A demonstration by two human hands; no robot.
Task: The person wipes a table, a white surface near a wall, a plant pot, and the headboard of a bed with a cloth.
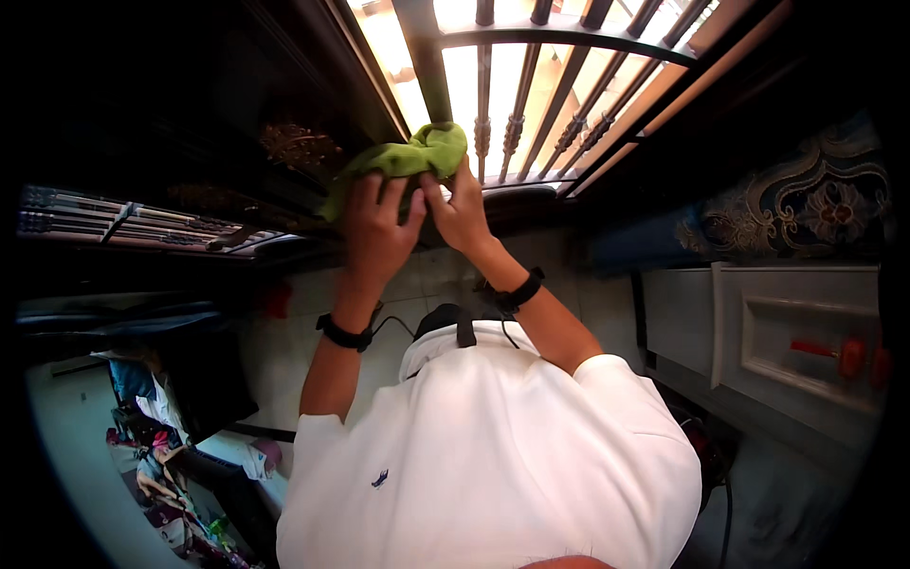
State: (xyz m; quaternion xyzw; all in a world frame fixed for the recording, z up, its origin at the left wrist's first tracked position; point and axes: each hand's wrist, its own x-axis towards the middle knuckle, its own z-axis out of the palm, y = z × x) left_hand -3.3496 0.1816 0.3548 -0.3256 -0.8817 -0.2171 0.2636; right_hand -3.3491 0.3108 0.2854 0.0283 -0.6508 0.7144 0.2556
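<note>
Hands meet on a green cloth [403, 159] bunched against the lower rail of a barred window grille [531, 104]. Left hand [377, 228] grips the cloth's underside; right hand [458, 211] pinches its right end, fingers closed.

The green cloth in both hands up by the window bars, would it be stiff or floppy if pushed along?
Probably floppy: the green cloth bunches and folds under the left hand and right hand. Likely light, since its loose end droops thinly. It looks soft, so hardly slippery.
</note>
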